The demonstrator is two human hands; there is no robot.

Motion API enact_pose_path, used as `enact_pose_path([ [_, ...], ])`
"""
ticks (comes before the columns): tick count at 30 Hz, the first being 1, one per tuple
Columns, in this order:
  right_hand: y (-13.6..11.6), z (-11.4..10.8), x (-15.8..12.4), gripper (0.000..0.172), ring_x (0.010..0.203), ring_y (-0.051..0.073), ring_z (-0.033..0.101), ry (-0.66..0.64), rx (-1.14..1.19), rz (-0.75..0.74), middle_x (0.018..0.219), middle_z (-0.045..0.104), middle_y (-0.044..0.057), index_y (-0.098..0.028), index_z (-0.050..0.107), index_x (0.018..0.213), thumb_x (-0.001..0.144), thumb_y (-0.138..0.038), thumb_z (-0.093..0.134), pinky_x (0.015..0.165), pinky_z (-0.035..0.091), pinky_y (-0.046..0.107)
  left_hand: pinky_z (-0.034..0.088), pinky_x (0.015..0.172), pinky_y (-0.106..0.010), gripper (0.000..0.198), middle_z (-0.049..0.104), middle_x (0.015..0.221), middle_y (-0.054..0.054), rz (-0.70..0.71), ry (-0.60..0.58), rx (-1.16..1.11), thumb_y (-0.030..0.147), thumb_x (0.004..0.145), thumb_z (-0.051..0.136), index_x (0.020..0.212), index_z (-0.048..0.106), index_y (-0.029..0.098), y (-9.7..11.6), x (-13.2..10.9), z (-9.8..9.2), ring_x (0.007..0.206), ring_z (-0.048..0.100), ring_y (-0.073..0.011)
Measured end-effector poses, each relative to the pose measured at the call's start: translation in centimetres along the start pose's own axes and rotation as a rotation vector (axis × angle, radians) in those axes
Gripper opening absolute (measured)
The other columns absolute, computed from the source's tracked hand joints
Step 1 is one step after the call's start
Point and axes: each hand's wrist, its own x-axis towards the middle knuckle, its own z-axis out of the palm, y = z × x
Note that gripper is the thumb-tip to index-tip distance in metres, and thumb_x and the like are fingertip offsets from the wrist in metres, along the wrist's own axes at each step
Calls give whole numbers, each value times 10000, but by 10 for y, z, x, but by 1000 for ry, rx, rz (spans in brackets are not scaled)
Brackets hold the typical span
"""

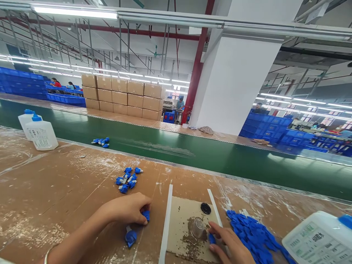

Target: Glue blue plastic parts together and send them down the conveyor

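Note:
My left hand (128,209) rests on the brown cardboard-covered bench (55,183), its fingertips pinching a small blue plastic part (146,215). Another blue part (131,237) lies just below that hand. My right hand (228,245) holds a blue part (211,238) at the edge of a stained cardboard sheet (178,234). On that sheet stand a clear plastic cup (197,227) and a black round disc (205,208). A small heap of blue parts (126,179) lies ahead of my left hand, and a large heap (254,236) lies right of my right hand.
A white bottle with a blue cap (319,240) stands at right, and more bottles (40,134) stand at far left. A green conveyor belt (176,156) runs behind the bench, carrying blue parts (101,142). Beyond stand stacked cartons (121,97), blue crates and distant co-workers.

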Motion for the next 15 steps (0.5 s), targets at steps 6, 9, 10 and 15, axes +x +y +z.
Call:
enact_pose_path([
  [6,-12,18,7,453,980,155,612,67,219,201,1033,664,47,-158,495,1254,811,-252,476,901,453,251,368,587,-233,175,612,806,-20,40,81,-45,295,697,585,811,650,180,13,-2,0,759,573,-190],
  [9,-18,27,7,415,955,168,610,195,278,248,989,661,35,-184,538,1196,795,-265,462,886,442,271,371,593,-233,202,623,825,-26,59,109,-65,283,695,581,846,665,177,19,-3,1,768,577,-194],
  [10,-20,29,7,406,950,171,609,218,284,253,980,660,35,-185,549,1178,790,-263,457,883,438,276,373,596,-232,208,628,828,-26,67,120,-76,277,694,580,853,668,176,20,-3,2,769,578,-193],
  [15,-23,30,10,391,927,178,611,170,261,233,942,660,34,-189,593,1118,756,-234,452,844,441,283,386,591,-220,211,652,775,-5,131,127,-254,273,726,568,870,680,168,23,2,9,704,576,-163],
])
